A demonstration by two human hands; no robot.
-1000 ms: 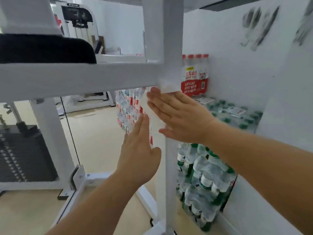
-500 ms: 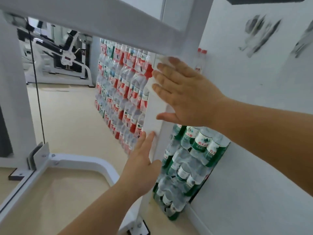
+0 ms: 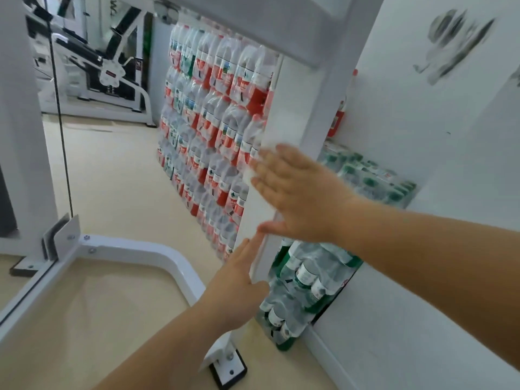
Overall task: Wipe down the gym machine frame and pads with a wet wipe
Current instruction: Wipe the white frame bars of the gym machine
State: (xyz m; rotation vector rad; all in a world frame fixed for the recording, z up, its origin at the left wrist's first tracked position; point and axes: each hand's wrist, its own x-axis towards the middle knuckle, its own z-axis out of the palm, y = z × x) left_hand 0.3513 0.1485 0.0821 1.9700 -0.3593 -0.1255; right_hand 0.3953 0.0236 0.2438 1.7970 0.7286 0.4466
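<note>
Item, left: curved base rail [image 3: 135, 250] of the white frame, bolted near the floor, neither hand on it. Item, centre: left hand [image 3: 236, 285], fingers straight and together, flat against the lower upright post [image 3: 292, 102], red-labelled bottle packs [image 3: 213, 114] behind; right hand [image 3: 301, 198], fingers straight, pressing the wet wipe [image 3: 266, 144] to the post about midway up. Status, as judged: post part-wiped at most; its lower stretch, the rail and the pads (none in view) remain.
</note>
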